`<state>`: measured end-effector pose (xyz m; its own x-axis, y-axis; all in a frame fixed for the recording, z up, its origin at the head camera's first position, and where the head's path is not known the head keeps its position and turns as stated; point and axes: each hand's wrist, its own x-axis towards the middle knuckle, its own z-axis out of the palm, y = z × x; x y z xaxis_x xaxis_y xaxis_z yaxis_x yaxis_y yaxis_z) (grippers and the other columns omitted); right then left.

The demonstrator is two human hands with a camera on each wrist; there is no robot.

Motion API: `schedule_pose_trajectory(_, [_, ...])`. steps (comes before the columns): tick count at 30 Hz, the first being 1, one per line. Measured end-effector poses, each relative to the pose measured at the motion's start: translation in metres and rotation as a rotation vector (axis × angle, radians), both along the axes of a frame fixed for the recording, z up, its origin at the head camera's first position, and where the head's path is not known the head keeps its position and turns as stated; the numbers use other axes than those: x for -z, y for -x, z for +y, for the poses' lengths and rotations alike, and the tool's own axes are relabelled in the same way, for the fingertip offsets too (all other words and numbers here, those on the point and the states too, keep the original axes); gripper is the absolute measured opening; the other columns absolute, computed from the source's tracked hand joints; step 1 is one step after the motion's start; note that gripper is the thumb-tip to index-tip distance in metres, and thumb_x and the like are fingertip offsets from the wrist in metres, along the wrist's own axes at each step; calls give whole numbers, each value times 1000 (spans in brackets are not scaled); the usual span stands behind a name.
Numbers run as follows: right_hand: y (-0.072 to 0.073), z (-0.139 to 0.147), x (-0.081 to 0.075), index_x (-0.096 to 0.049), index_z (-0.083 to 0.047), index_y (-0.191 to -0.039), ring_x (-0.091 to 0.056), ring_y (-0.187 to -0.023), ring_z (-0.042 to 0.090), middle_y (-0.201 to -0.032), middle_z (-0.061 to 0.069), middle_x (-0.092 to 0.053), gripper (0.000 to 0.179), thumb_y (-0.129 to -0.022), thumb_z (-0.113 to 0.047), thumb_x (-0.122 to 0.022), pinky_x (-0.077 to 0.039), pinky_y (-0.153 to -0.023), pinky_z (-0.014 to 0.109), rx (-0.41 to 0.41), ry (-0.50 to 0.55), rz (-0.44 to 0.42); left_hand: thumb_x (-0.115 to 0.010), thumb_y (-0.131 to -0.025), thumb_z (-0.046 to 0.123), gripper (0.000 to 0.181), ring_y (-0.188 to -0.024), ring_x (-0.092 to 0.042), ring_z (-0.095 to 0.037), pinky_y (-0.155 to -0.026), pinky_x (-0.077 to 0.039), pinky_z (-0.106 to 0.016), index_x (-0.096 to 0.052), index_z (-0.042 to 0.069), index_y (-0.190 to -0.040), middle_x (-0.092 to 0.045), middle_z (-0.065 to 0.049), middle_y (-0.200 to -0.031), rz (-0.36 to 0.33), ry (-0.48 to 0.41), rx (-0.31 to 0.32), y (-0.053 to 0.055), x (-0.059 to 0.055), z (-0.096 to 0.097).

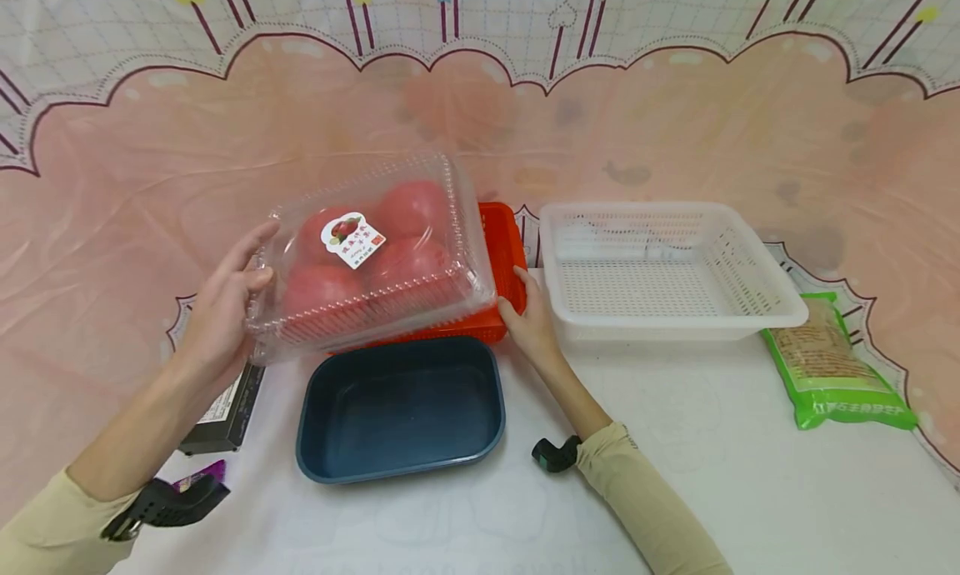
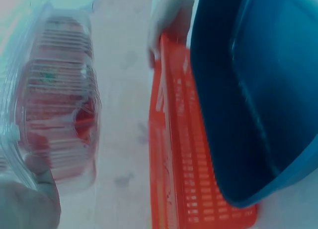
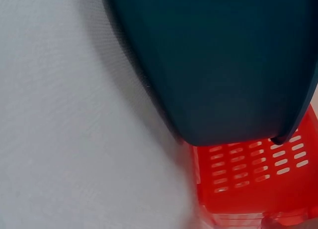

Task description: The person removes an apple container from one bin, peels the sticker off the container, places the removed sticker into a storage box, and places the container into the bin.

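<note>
My left hand [image 1: 213,321] grips the left end of a clear plastic clamshell box [image 1: 375,262], which is tilted and holds several round red fruits under a white label [image 1: 352,240]. The box is held above a red slotted basket [image 1: 507,246] and hides most of it. At the basket's right side, my right hand [image 1: 534,321] pinches the rim between thumb and fingers. The left wrist view shows the box [image 2: 59,100] apart from the basket [image 2: 196,179]. A dark blue tub [image 1: 401,417] stands just in front of the basket; the right wrist view shows its side [image 3: 208,70].
To the right stands a white slotted basket [image 1: 675,321], with a green-and-clear packet [image 1: 832,367] beside it. A black box [image 1: 232,412] and a purple wrapper [image 1: 206,473] lie by my left forearm. A patterned cloth [image 1: 675,133] hangs behind.
</note>
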<state>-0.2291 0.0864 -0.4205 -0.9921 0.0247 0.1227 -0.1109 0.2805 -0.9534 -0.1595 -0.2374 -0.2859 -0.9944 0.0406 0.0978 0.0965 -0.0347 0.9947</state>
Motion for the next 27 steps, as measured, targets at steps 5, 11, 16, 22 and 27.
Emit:
schedule_pose_trajectory(5, [2,2,-3,-32,-9,-148,-37,-135,29,-149,12,-36,59,-95,-20,-56,-37,-113,49,3,-103,75,-33,-103,19,50,-127,-25,-17,-84,-49,-15,-32,32,-151,-14,0,-157,-23,123,24,-20,3,0])
schedule_pose_trajectory(11, [-4,3,-17,-29,-5,-149,-31,-141,32,-156,13,-27,57,-99,-25,-49,-30,-116,53,4,-127,159,-35,-103,20,49,-125,-32,-17,-81,-53,-16,-31,33,-151,-17,-4,-156,-24,148,45,-31,9,-1])
schedule_pose_trajectory(16, [-22,6,-50,-36,-12,-147,-39,-137,29,-152,7,-37,49,-101,-27,-45,-39,-111,51,-35,2,258,-37,-103,18,49,-116,-39,-14,-80,-50,-16,-33,31,-150,-31,2,-141,-18,125,52,-33,12,1])
schedule_pose_trajectory(22, [-51,16,-93,-37,-24,-148,-59,-103,28,-126,9,-54,47,-102,-33,-39,-56,-84,37,-175,61,240,-36,-104,20,49,-115,-42,-12,-81,-52,-15,-32,33,-151,-36,4,-135,-25,188,27,-38,13,9])
schedule_pose_trajectory(27, [-71,24,-114,-32,-30,-151,-62,-89,28,-112,11,-54,53,-100,-32,-47,-57,-70,28,-318,-42,209,-36,-104,24,49,-114,-42,-12,-80,-53,-16,-30,35,-151,-42,6,-122,-41,269,-4,-43,14,16])
